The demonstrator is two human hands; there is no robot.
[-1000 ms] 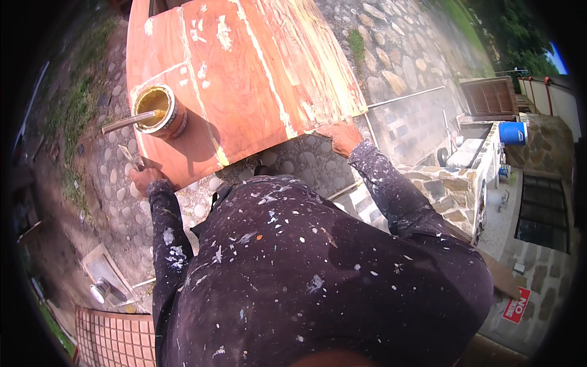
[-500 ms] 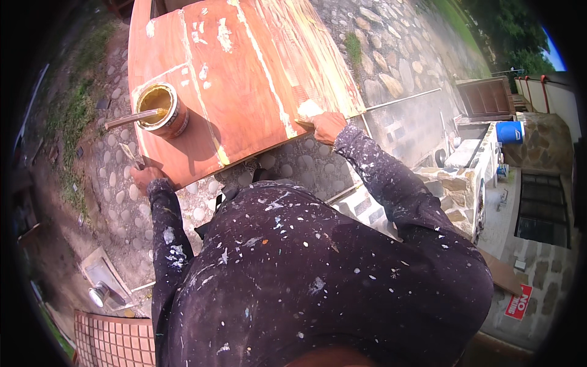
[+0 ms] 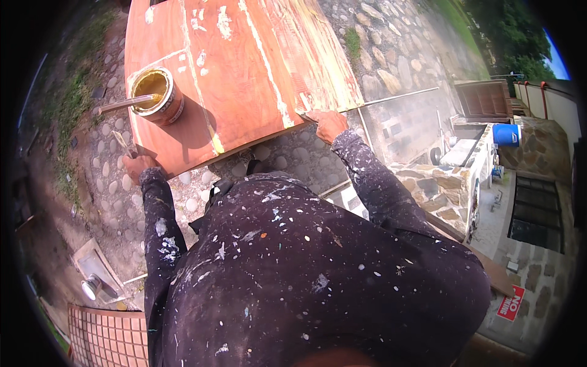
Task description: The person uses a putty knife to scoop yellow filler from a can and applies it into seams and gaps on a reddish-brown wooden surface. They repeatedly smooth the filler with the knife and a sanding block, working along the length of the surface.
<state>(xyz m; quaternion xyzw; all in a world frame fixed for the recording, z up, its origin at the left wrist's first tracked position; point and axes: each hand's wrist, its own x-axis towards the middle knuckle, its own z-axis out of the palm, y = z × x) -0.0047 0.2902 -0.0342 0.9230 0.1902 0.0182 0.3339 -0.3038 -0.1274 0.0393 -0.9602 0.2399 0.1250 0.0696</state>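
1. Head view: the right hand [image 3: 328, 124] curls its fingers over the near edge of a flat reddish wooden panel [image 3: 244, 73], streaked with pale filler, at about one o'clock.
2. The left hand [image 3: 138, 165] grips the panel's corner at ten o'clock, holding a thin stick-like tool [image 3: 122, 142].
3. A round metal tin [image 3: 155, 95] of yellowish paste stands on the panel at eleven o'clock, a stirring stick [image 3: 125, 104] resting across its rim.
4. Rounded cobblestones [image 3: 293, 156] lie below.

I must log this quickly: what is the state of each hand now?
Left hand: closed on a thin tool at the near left corner of the reddish board.
Right hand: fingers on the board's near right edge; grip cannot be told.
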